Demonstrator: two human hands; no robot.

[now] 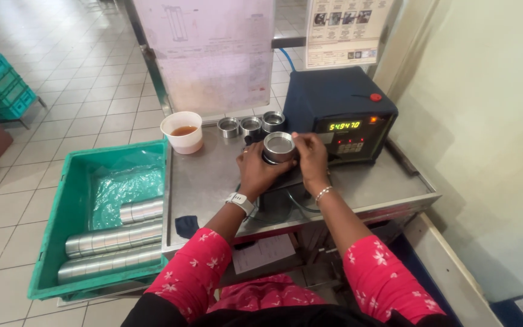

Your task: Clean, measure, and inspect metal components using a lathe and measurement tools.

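The fingers of the left hand (260, 171) curl around the near and left side of a short metal ring (279, 147), while the fingers of the right hand (310, 158) pinch its right rim, so both hands are closed on the one part, which sits upright just above a dark fixture at the middle of the steel table (213, 181), close in front of the dark blue instrument box (334, 106) with its lit digit display. The grip looks light and mostly at the rim, so I judge the smooth ring could slip or tip if either hand eases off unevenly, and it might knock the fixture or roll toward the table edge. Three more rings (250, 125) stand in a row just behind, and a paper cup of brown liquid (182, 132) stands near the table's back left corner; a wide sweep of the left elbow or wrist could bump either, and a spill would run over the steel surface toward the parts. To the left, a green crate (71, 212) holds long stacks of rings on a plastic liner, low enough that a dropped piece could dent them.
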